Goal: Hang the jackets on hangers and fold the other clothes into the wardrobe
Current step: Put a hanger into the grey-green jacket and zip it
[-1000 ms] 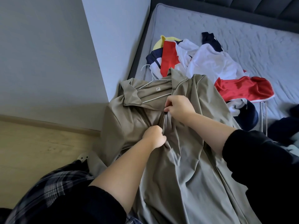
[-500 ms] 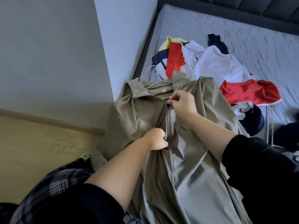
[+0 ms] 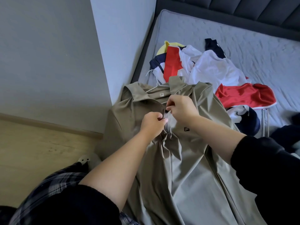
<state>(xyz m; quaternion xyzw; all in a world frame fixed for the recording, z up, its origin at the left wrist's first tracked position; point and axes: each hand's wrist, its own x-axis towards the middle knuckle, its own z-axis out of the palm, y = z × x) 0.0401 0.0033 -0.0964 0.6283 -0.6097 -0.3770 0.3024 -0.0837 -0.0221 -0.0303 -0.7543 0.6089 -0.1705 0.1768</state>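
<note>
Both arms wear black, matte fabric: the left sleeve and right sleeve are bunched up near the elbows, so the forearms are bare down to the left hand and right hand. Lower left, plaid trousers show dark navy-grey checks crossed by pale lines.

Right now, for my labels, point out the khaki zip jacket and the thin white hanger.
khaki zip jacket (image 3: 186, 168): head view, lower front panel.
thin white hanger (image 3: 150, 90): head view, arm inside the collar.

khaki jacket flat on hanger
</note>
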